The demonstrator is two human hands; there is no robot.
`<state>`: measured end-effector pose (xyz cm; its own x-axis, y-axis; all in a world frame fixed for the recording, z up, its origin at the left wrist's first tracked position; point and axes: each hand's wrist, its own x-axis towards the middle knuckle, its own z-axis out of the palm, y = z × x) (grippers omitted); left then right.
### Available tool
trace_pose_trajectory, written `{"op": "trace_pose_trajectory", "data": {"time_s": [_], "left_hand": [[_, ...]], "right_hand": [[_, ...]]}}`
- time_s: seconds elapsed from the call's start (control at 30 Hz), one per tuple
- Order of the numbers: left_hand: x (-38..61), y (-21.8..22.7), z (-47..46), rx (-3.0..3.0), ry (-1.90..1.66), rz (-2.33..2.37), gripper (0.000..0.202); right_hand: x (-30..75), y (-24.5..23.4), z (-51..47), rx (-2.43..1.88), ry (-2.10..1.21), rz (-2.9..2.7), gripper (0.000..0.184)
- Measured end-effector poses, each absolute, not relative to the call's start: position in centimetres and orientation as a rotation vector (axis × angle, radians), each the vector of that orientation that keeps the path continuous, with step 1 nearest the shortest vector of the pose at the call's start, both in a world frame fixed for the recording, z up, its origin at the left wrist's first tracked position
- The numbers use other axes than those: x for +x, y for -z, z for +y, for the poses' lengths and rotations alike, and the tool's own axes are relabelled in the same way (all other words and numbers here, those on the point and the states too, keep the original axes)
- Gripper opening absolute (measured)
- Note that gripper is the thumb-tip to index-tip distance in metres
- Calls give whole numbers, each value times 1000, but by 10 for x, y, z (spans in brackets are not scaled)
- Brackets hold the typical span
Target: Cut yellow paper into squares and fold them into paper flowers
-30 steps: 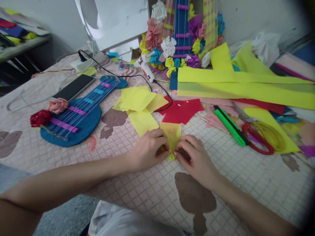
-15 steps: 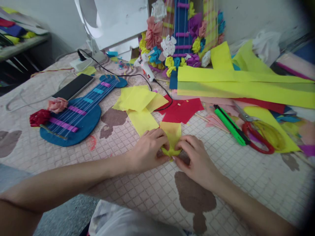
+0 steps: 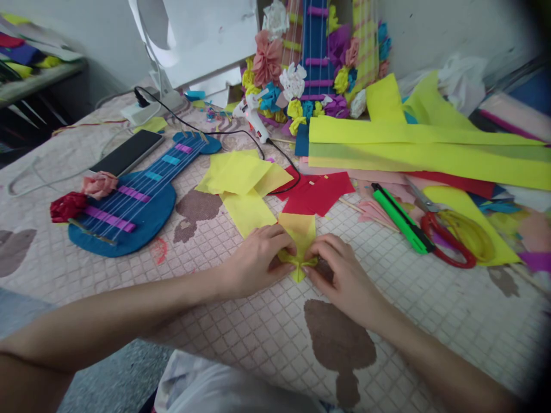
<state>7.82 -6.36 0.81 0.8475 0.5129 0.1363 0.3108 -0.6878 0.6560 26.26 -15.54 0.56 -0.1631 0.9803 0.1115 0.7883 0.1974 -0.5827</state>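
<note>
A small piece of yellow crepe paper (image 3: pixel 298 232) lies between my hands, its near end gathered into creases with a pointed tip toward me. My left hand (image 3: pixel 260 258) pinches the left side of the gathered part between thumb and fingers. On the right side, my right hand (image 3: pixel 338 269) pinches the same paper, thumb close to the middle crease. Beyond my hands lie loose yellow paper squares (image 3: pixel 236 175), partly overlapping. Red paper pieces (image 3: pixel 318 192) sit just past the held sheet.
A blue toy guitar (image 3: pixel 129 212) with paper flowers and a phone (image 3: pixel 127 152) lie left. Behind, a glue gun (image 3: pixel 253 117) trails a black cord. A green utility knife (image 3: pixel 400 221), red-handled scissors (image 3: pixel 447 241) and long yellow strips (image 3: pixel 422 155) lie right. Decorated guitars (image 3: pixel 316 63) stand at the back.
The near end of the yellow paper has gone from bunched to a bow-like crease with a visible pointed tip. My fingers have shifted slightly; both hands keep their pinch.
</note>
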Motion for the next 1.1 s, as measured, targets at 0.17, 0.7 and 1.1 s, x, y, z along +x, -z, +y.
{"op": "trace_pose_trajectory", "data": {"time_s": [0.17, 0.7, 1.1], "left_hand": [[81, -5, -66, 2388, -453, 622, 3], [84, -5, -69, 2416, -490, 651, 5], [82, -5, -71, 2425, -474, 668, 5]], "right_hand": [[260, -3, -153, -1646, -526, -2007, 10], [258, 0, -153, -1655, -467, -1971, 11], [257, -3, -154, -1671, -442, -2011, 9]]}}
